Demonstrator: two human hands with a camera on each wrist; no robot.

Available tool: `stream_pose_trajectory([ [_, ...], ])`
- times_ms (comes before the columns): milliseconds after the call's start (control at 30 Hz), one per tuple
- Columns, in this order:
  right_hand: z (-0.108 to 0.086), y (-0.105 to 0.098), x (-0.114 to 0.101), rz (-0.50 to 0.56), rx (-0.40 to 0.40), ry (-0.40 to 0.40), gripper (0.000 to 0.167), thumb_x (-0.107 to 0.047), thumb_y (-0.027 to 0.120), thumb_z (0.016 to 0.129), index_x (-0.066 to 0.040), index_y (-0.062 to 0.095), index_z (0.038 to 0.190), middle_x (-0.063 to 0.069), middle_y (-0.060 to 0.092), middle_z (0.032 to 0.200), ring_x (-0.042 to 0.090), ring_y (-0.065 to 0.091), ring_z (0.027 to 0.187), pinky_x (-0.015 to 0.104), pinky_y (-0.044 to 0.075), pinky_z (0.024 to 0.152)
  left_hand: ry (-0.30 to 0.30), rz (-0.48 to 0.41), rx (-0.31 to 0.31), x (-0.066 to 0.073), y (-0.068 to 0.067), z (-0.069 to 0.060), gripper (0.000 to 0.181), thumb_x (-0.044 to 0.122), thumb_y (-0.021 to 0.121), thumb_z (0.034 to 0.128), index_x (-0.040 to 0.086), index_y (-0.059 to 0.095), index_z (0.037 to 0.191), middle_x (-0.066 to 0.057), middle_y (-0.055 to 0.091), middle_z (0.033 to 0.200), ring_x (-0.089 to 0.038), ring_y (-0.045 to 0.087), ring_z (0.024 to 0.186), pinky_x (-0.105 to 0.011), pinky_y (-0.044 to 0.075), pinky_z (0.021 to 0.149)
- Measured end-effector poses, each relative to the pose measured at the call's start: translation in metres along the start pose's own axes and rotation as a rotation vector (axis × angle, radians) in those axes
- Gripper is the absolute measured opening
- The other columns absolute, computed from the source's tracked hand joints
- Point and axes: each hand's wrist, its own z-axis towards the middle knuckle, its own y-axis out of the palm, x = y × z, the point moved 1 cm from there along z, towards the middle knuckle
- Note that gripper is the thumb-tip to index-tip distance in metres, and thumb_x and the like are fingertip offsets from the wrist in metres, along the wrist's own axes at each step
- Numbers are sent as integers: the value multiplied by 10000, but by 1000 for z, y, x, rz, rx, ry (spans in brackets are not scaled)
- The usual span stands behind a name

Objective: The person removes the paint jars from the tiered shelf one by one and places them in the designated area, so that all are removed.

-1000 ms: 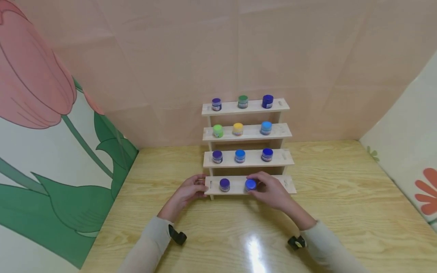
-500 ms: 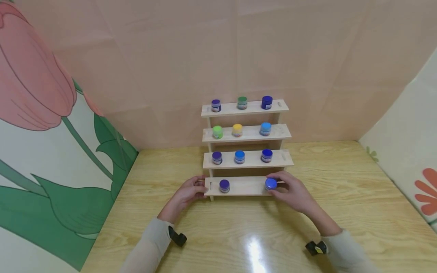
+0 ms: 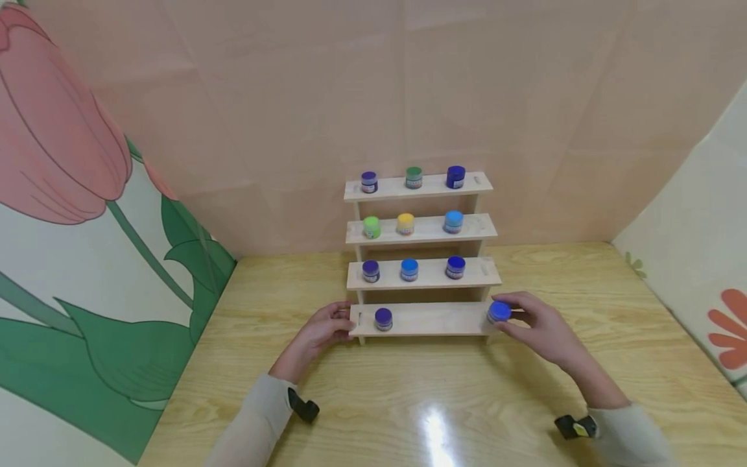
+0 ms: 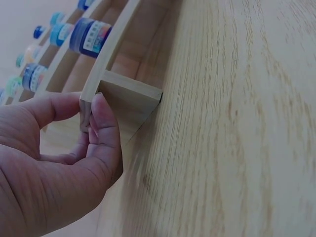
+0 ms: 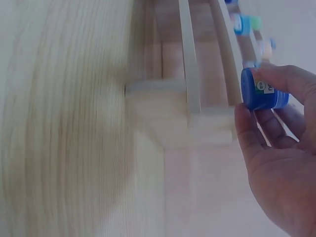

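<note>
Right grip (image 3: 539,327) pinches blue paint jar (image 3: 498,312) by sides, likely to hold it upright; left grip (image 3: 318,329) holds end of four-tier wooden rack (image 3: 428,319) between grips, probably for steadiness.

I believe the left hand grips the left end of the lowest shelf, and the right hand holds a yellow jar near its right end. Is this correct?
Not quite: the jar in the right hand is blue, not yellow, as the right wrist view shows. The left hand does grip the left end of the lowest shelf.
</note>
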Motion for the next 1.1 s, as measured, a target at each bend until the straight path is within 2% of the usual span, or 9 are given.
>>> stream_pose_trajectory([
  [167, -1, -14, 13, 9, 10, -25, 416, -38, 751, 904, -17, 630, 1301, 144, 627, 1206, -92, 564, 1029, 124, 531, 860, -4, 7, 9, -1, -1, -1, 635, -109, 613, 893, -58, 388, 1485, -142, 543, 1123, -200, 599, 841, -269, 561, 704],
  [300, 0, -22, 25, 12, 20, -12, 426, -27, 739, 911, 8, 612, 1315, 161, 616, 1187, -97, 564, 1015, 105, 526, 830, -4, -3, 9, 0, -1, -1, 642, -114, 608, 889, -56, 385, 1488, -148, 543, 1134, -203, 600, 846, -271, 562, 704],
  [533, 4, -35, 45, 32, 5, 56, 454, -74, 705, 952, 27, 561, 1370, 227, 585, 1257, -96, 550, 1027, 102, 526, 808, 1, -19, 5, -1, 0, 1, 625, -111, 602, 896, -59, 387, 1481, -136, 537, 1127, -184, 594, 838, -257, 558, 686],
  [900, 19, -46, 78, 7, -41, 139, 523, -165, 659, 998, 30, 484, 1450, 287, 539, 1346, -128, 482, 1047, 74, 492, 820, 7, -24, 0, -4, -1, 3, 605, -115, 606, 893, -69, 403, 1462, -122, 542, 1090, -188, 599, 830, -261, 566, 687],
  [1000, 24, -48, 84, 3, -45, 154, 532, -186, 655, 1002, 35, 478, 1451, 292, 535, 1356, -32, 531, 1085, 65, 479, 830, 4, -21, 4, -4, -1, 3, 612, -116, 612, 890, -64, 407, 1464, -129, 546, 1100, -195, 604, 835, -267, 568, 692],
  [1100, 28, -49, 89, 3, -53, 171, 544, -205, 652, 1005, 39, 468, 1456, 301, 528, 1364, 231, 591, 1174, 68, 478, 826, 6, -17, 2, -3, -1, 2, 614, -115, 612, 890, -66, 406, 1466, -133, 549, 1104, -193, 607, 830, -264, 567, 690],
])
